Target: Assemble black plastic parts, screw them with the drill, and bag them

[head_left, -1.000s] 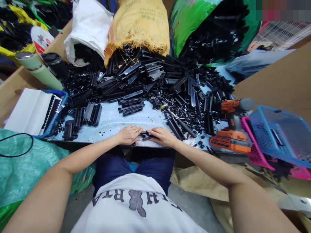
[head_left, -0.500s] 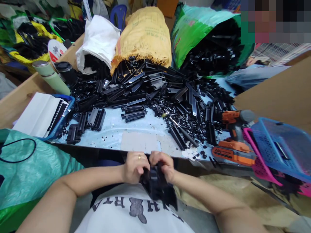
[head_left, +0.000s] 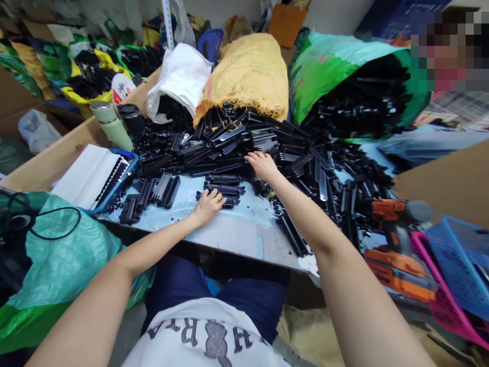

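Note:
My left hand point(head_left: 209, 205) rests at the front of a small stack of long black plastic strips point(head_left: 225, 188), its fingers apart and touching the nearest ones. A ring shows on one finger. Further in, my right hand point(head_left: 263, 165) reaches over the front of a large heap of similar black plastic parts point(head_left: 214, 155). Its fingers are stretched out and spread, with no part visibly gripped. What lies under its palm is hidden. Left of my left hand, more black strips point(head_left: 166, 189) stand side by side on the light blue tabletop point(head_left: 187, 206).
A yellow woven sack point(head_left: 248, 71), a white sack point(head_left: 181, 76) and a green sack point(head_left: 324, 76) spill black parts at the back. An orange cordless drill point(head_left: 397, 255) and a blue basket point(head_left: 462, 260) stand right. A green flask point(head_left: 110, 125) stands left. Another person point(head_left: 446, 76) is at far right.
The black assembly that both hands held near my lap is gone from them. My left hand has moved forward to the small stack, my right hand forward to the heap. The view has shifted.

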{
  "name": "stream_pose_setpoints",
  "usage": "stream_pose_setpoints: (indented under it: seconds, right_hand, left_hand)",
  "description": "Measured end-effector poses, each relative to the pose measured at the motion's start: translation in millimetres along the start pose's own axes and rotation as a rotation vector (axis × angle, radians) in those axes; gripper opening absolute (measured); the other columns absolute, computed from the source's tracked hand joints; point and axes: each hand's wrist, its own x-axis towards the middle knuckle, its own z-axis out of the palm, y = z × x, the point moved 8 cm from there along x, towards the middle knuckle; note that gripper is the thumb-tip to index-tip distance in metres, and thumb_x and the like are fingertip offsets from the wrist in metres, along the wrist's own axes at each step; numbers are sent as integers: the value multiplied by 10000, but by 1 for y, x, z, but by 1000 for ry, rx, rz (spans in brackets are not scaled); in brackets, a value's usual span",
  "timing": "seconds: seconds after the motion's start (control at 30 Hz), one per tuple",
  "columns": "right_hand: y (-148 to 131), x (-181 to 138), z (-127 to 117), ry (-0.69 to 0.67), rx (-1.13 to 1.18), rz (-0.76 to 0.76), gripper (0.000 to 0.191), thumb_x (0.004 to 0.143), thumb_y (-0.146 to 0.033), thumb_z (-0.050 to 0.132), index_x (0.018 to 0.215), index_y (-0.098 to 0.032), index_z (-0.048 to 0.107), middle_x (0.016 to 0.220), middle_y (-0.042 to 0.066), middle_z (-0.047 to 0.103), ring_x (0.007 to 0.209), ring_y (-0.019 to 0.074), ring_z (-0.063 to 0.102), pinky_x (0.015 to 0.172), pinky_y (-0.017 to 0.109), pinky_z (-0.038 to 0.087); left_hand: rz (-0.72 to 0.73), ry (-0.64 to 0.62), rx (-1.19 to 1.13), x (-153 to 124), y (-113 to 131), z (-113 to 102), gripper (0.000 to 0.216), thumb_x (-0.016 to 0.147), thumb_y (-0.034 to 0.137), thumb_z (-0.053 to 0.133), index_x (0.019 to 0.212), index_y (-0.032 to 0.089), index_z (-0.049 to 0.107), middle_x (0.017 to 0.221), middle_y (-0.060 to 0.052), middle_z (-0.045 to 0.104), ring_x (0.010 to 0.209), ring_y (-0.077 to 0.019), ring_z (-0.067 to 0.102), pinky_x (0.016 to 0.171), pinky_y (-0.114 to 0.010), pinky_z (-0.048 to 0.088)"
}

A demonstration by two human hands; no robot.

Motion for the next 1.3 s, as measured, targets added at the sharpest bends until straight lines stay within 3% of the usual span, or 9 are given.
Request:
stream_pose_setpoints:
  seconds: [0.1,0.3,0.47,0.57,0.67,0.77,0.97,1.13,1.3]
  right_hand:
    - [10,19,16,-106,-76,-70,463,799,-11,408,1229,-140,518,1275,138,552,1181,248,463,854,367,382]
    - [20,13,14,-118,-80,-193,370,819,-69,458,1166,-144,565,1139,128,614,1056,238,546,921,401,348]
    - [-8,-15,-35,110,180,-161,546,890,-272,476,1406,-144,353,1176,150,551,1071,264,529,952,433,386]
    - [-36,-53,-50,208,505,-82,636,921,-366,428,1484,-207,180,1184,125,538,1071,252,537,913,416,449]
    - [-58,-91,-43,246,887,91,556,949,-393,353,1475,-280,212,1159,87,577,982,213,599,871,389,497]
    - [-79,-110,-18,218,1291,324,537,960,-426,293,1468,-263,237,970,67,658,730,181,653,662,338,562]
    - [-120,-119,12,186,1703,563,589,907,-555,367,1427,-278,336,838,29,649,548,136,617,474,275,549]
    - [-118,-139,-7,195,1501,374,543,863,-530,494,1354,-302,461,1008,31,609,561,81,568,521,254,547]
    - [-124,-151,-31,285,1243,178,504,913,-438,468,1387,-274,422,963,40,581,604,84,539,601,256,534]
  left_hand:
    - [-130,46,-32,14,-51,-18,397,857,344,562,1219,184,533,1172,-141,592,1174,-300,461,952,-487,329]
    - [-887,13,145,-9,-264,-51,345,888,139,317,1093,53,581,1188,-249,531,1144,-350,427,877,-492,341]
    - [-774,-274,133,-30,-345,-25,305,852,126,359,962,93,641,1293,-213,462,1239,-330,321,960,-513,261]
    - [-721,-164,101,-31,-351,-29,310,861,149,361,1029,82,613,1344,-194,427,1293,-303,273,1027,-506,199]
    - [-729,114,39,-20,-328,-51,384,903,222,345,1209,56,509,1282,-189,483,1279,-280,324,1077,-479,170]
    - [-678,321,-187,-5,-254,-63,469,954,337,274,1347,111,396,1212,-156,521,1128,-260,485,1003,-430,339]
    - [-320,110,-941,4,-35,-39,513,949,366,349,1439,235,272,1097,-67,591,625,-92,588,627,-259,509]
    - [-347,271,-887,-11,6,-59,373,913,284,463,1266,185,538,1021,-75,611,954,-166,594,845,-300,492]
    - [-393,448,-766,-14,20,-75,336,925,267,457,1231,178,565,945,-69,592,893,-148,584,805,-290,500]
